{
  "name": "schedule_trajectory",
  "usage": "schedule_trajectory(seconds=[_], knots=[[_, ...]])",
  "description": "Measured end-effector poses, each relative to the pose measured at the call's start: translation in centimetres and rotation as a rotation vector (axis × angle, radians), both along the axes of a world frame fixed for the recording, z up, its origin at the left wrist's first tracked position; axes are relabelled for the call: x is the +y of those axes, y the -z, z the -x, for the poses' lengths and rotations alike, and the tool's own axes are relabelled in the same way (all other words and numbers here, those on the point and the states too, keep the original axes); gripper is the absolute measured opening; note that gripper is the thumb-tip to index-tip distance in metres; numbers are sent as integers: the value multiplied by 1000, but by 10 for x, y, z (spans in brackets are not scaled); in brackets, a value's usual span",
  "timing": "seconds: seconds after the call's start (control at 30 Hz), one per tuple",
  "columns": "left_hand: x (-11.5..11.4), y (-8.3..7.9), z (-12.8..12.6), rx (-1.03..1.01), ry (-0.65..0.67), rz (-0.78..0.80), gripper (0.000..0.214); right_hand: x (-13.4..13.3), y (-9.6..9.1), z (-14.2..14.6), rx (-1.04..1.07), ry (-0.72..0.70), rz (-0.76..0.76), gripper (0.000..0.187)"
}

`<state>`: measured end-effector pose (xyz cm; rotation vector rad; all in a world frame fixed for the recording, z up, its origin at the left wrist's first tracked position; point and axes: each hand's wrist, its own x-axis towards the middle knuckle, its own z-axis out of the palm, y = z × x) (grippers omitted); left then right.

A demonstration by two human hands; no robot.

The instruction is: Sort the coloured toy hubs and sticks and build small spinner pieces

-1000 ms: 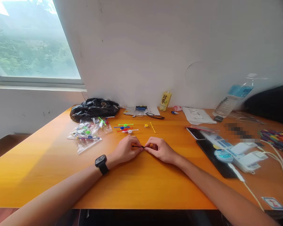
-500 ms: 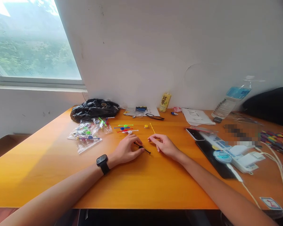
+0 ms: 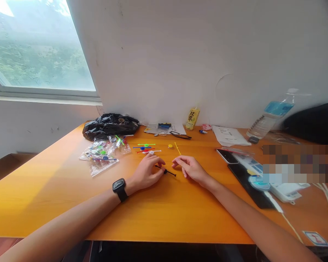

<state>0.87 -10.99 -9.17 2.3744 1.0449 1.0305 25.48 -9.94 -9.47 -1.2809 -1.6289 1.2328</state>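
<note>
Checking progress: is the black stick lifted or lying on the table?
Lying: the stick seems to rest flat on the table, one end in the left hand.

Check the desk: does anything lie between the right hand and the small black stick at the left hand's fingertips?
Nothing visible does. The black stick lies at the fingertips of the left hand, and only bare orange table separates it from the right hand. The yellow stick lies farther back, off that line.

Looks like home/office desk: orange table [image 3: 43, 189] by window [image 3: 38, 47] far left of left hand [image 3: 147, 171]; phone [image 3: 226, 155], power strip [image 3: 285, 191] right of right hand [image 3: 190, 168]; papers [image 3: 228, 135], water bottle [image 3: 270, 116] beyond.
</note>
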Motion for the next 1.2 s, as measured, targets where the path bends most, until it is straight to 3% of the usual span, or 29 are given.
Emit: schedule_trajectory(seconds=[0.27,0.43,0.63,0.73,0.97,1.13,1.2], knots=[[-3,-7,1,-67,-76,14,22,-3,-5,1,15,-28,40,48],[-4,-8,2,-101,-131,17,27,-1,-5,-3,-33,36,-35,55],[-5,-8,2,-92,-106,23,27,16,11,-18,-399,117,-459,31],[-5,-8,3,-97,-104,31,27,24,17,-29,-521,124,-568,32],[-4,-7,3,-97,-100,31,28,30,22,-38,-705,5,-527,49],[-3,-6,3,-103,-103,28,27,30,14,-34,-687,210,-569,28],[-3,-6,3,-104,-100,27,27,30,13,-35,-655,219,-591,24]])
